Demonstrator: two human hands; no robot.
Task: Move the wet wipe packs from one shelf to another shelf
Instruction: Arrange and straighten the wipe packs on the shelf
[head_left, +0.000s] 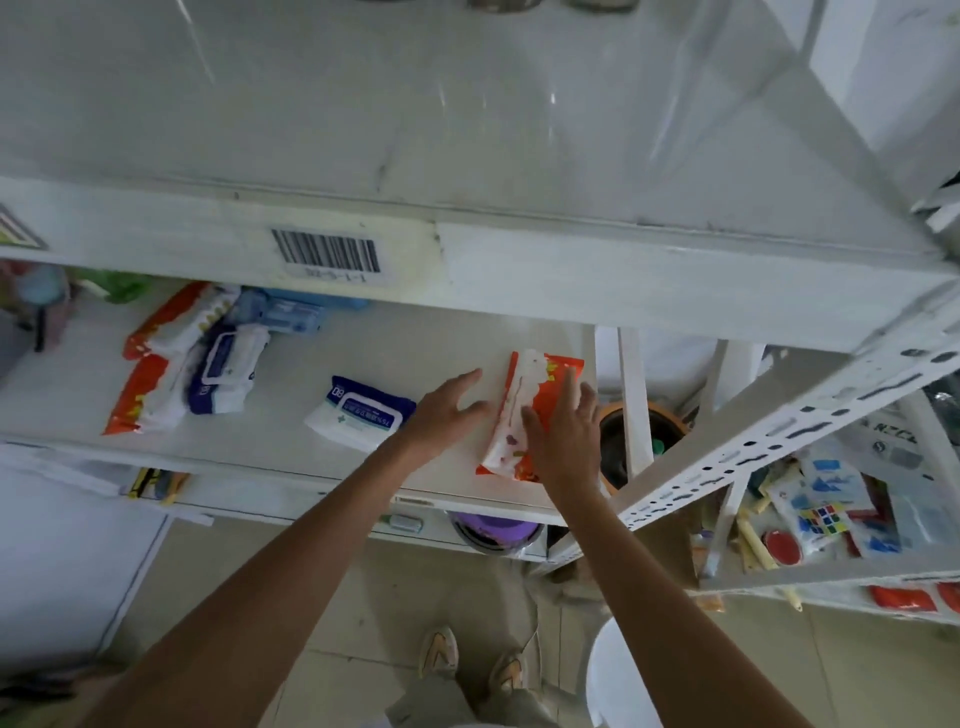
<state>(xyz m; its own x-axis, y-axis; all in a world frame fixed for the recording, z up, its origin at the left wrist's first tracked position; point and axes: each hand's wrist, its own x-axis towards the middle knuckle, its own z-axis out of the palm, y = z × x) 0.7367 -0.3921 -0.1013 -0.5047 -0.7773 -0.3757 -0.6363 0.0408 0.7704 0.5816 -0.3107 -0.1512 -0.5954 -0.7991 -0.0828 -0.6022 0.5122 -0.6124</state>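
Right hand (563, 439) flat, fingers spread, pressing on orange wipe pack (524, 415) at right end of middle shelf (291, 441). Left hand (447, 413) open, empty, just beside pack. Blue-white pack (358, 413) left of it; more packs (182, 358) piled far left.

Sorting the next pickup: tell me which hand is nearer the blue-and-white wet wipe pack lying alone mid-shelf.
Left. The left hand hovers just right of the blue-and-white wet wipe pack; the right hand rests farther right on the orange-and-white pack.
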